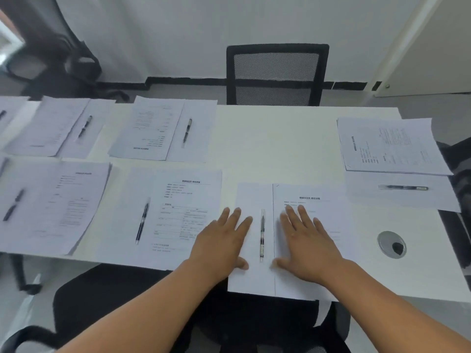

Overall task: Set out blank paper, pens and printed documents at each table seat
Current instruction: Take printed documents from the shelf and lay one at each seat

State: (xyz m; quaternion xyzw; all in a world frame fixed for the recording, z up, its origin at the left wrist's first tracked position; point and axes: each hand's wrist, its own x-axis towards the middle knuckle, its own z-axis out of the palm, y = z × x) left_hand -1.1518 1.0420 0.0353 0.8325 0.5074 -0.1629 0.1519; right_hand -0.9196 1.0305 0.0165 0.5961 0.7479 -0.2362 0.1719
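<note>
A white table [267, 138] is seen against a pale wall, with a black mesh chair [277, 73] drawn up at its far side and a round cable grommet [391, 244] set near its right end. Paper sets with pens are laid along the left of the table and at the right end. At the near edge, a blank sheet [251, 276] is overlapped on its right by a printed document [318, 200], and a pen [262, 234] is laid lengthwise on the blank sheet. The left hand [221, 247] is pressed flat on the blank sheet, fingers extended and slightly spread, nothing gripped. The right hand [307, 244] is laid flat on the printed document likewise, palm down. The pen lies between the hands, untouched.
</note>
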